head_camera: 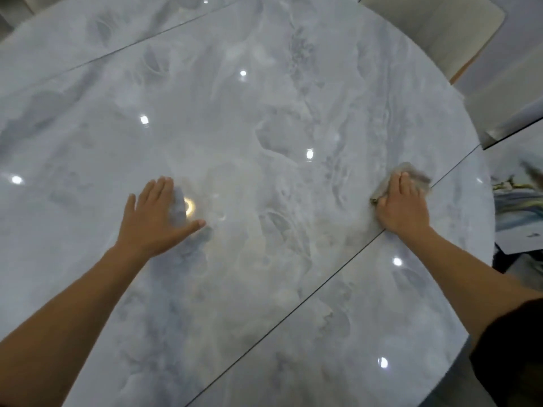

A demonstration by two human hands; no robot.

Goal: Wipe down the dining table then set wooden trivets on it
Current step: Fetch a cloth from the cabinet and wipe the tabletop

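Observation:
A glossy grey marble dining table [264, 127] fills the view, with thin seams running across it. My left hand [155, 212] lies flat on the tabletop at centre left, fingers spread, holding nothing. My right hand [402, 204] presses a crumpled grey cloth [411, 174] against the table near its right edge, just beside a seam. The cloth sticks out beyond my fingertips and at the left of my palm. No wooden trivets are in view.
A pale upholstered chair [435, 27] stands beyond the table's far right edge. To the right of the table lies a patterned blue and gold surface [517, 207]. Ceiling lights reflect as bright spots across the tabletop.

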